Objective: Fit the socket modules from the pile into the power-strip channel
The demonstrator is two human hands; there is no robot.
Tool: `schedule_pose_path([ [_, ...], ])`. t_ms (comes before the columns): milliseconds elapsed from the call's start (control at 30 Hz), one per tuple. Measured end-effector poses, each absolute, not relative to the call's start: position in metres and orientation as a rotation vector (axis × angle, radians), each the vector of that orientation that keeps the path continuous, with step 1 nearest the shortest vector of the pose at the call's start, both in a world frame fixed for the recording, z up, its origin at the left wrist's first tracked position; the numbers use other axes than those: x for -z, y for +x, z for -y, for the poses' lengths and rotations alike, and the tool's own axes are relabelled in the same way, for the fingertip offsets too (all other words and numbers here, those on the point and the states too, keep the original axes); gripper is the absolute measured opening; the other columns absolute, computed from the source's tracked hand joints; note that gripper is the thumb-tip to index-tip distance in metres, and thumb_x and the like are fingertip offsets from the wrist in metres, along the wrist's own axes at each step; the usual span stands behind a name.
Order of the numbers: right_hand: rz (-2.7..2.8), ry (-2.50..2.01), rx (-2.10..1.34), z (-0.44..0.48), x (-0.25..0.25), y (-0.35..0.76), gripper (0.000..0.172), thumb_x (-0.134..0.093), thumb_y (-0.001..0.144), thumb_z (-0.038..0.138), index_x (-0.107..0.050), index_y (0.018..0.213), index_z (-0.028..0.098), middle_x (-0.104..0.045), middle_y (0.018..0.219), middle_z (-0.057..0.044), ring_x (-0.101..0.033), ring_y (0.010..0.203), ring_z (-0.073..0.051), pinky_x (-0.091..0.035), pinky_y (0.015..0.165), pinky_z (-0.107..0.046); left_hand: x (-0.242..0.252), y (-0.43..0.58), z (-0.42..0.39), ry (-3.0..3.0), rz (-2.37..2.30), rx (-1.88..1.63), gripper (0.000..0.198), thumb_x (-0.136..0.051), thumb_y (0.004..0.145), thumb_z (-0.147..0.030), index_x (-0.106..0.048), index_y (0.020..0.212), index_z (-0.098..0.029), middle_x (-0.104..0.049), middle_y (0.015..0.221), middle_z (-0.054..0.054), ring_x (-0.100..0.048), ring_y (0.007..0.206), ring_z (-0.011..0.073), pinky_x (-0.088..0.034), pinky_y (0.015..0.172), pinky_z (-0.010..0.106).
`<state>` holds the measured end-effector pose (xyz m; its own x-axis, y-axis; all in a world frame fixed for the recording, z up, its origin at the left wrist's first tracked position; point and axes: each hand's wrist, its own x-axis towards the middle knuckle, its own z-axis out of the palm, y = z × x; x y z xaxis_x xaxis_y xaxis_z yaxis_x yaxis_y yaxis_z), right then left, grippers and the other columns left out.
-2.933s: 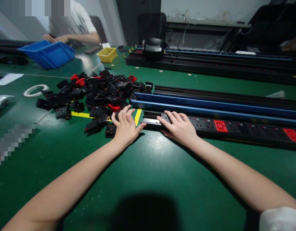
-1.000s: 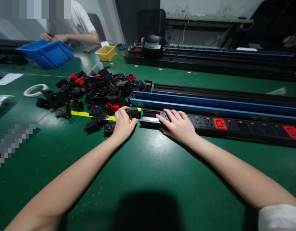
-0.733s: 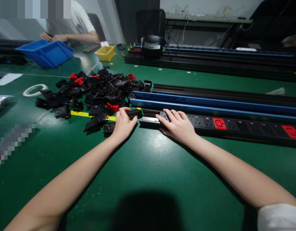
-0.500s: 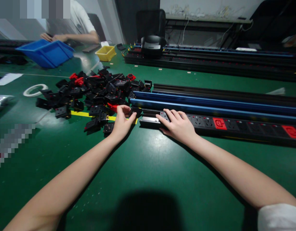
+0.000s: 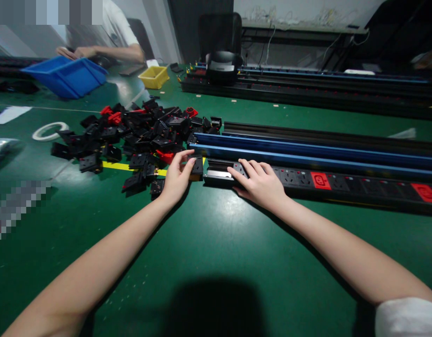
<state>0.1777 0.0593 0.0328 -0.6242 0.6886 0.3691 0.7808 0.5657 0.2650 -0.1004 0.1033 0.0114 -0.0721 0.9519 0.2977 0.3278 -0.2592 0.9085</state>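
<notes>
My left hand [image 5: 176, 177] pinches a black socket module [image 5: 197, 167] between thumb and fingers, just off the left end of a long black power strip [image 5: 363, 188]. A small gap separates the module from the strip's end. My right hand [image 5: 262, 183] is closed across the strip near that end, fingers over the top and thumb at the near side. Black sockets and a red socket [image 5: 320, 180] line the strip. Left of my right hand, a bare stretch of channel [image 5: 217, 173] shows. A pile of loose black and red modules [image 5: 142, 135] lies beyond my left hand.
Blue rails [image 5: 307, 159] lie just behind the strip. Farther back are more long strips [image 5: 289, 96], a yellow bin [image 5: 153, 77] and a blue bin [image 5: 68, 77]. A co-worker's hands [image 5: 75, 52] are behind the blue bin. A tape roll [image 5: 50, 131] lies at left.
My left hand has turned the socket module so its flat face shows more, lowering it slightly beside the strip's end. My right hand has stayed in place.
</notes>
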Motion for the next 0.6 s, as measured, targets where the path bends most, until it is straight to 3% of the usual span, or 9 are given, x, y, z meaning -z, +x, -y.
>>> schedule_pose_path([
  [133,2.574,-1.231,0.6,-0.059,-0.033,0.177,0.053,-0.058,0.101,0.04,-0.054,0.152,0.026,-0.058,0.149,-0.02,-0.059,0.125,-0.036,-0.039,0.099,-0.045,-0.012,-0.102,-0.106,1.561,-1.399,-1.319,0.04,-0.06,0.095,-0.052,-0.07,0.119,-0.021,-0.074,0.112,0.009,-0.068,0.105,0.0235,-0.055,0.099,0.041],
  [367,2.577,-1.23,0.601,-0.058,-0.034,0.177,0.053,-0.059,0.101,0.039,-0.053,0.152,0.026,-0.058,0.15,-0.02,-0.059,0.126,-0.035,-0.039,0.099,-0.045,-0.012,-0.096,-0.113,1.498,-1.384,-1.259,0.031,-0.065,0.089,-0.049,-0.071,0.102,-0.022,-0.075,0.102,0.007,-0.069,0.099,0.0242,-0.055,0.096,0.043],
  [600,2.582,-1.237,0.572,-0.058,-0.035,0.177,0.054,-0.06,0.1,0.038,-0.053,0.152,0.025,-0.058,0.15,-0.02,-0.058,0.125,-0.036,-0.038,0.1,-0.046,-0.003,-0.089,-0.117,1.554,-1.409,-1.254,0.028,-0.057,0.093,-0.046,-0.066,0.103,-0.022,-0.071,0.1,0.006,-0.066,0.096,0.0216,-0.053,0.089,0.038],
])
